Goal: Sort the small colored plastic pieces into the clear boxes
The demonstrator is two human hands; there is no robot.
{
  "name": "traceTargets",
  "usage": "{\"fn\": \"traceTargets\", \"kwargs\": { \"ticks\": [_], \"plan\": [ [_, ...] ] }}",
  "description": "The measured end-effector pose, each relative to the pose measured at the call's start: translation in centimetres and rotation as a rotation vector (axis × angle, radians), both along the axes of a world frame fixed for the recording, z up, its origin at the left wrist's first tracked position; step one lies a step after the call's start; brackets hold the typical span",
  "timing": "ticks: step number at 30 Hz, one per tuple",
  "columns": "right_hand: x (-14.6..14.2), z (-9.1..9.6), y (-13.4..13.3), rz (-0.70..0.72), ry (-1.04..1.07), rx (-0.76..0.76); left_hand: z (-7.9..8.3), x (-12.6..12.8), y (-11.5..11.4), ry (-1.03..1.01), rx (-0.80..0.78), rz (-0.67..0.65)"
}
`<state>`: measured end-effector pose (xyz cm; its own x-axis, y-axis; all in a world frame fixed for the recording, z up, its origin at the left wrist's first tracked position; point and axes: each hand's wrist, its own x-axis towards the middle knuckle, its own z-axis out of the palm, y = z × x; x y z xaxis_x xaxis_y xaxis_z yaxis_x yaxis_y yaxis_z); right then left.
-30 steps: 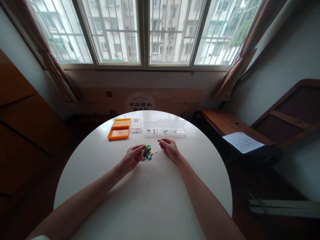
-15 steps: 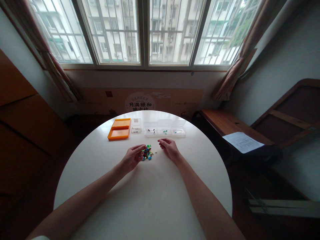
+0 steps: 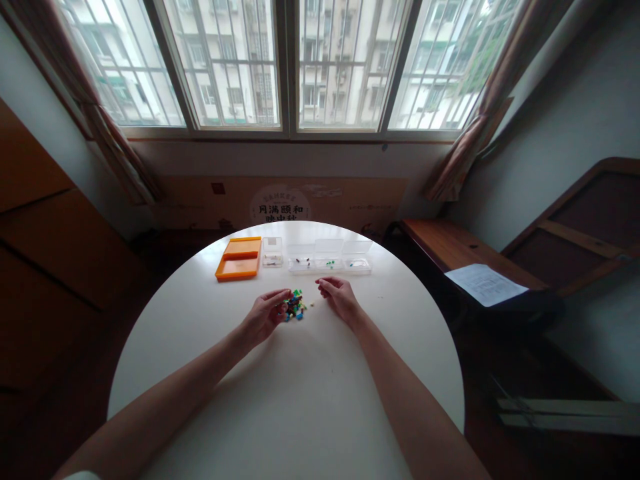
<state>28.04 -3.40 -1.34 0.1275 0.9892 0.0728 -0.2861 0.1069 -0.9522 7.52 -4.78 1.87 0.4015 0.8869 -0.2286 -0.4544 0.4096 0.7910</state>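
A small heap of mixed blue, green, yellow and dark little pieces (image 3: 297, 305) lies on the white round table (image 3: 310, 387). My left hand (image 3: 265, 316) rests against the heap's left side, fingers curled with thumb and index together; what they hold, if anything, is too small to make out. To the right of the heap, my right hand (image 3: 338, 296) is closed in a pinch, its fingertips hiding whatever is between them. One pale loose piece (image 3: 312, 305) sits between the heap and my right hand.
Behind the hands stand an orange tray (image 3: 239, 275), a small clear box (image 3: 273, 243) and a clear compartment case (image 3: 330, 271) with open lids and a few pieces inside. Right of the table, a paper sheet (image 3: 485, 283) lies on a wooden bench (image 3: 445, 243).
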Motion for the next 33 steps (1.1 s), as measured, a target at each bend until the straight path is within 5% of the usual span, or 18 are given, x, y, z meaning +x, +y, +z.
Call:
{"fn": "traceTargets", "kwargs": {
  "ticks": [33],
  "plan": [
    [0.06, -0.17, 0.04, 0.005, -0.010, 0.009, 0.56, 0.09, -0.22, -0.006, -0.005, 0.000]
  ]
}}
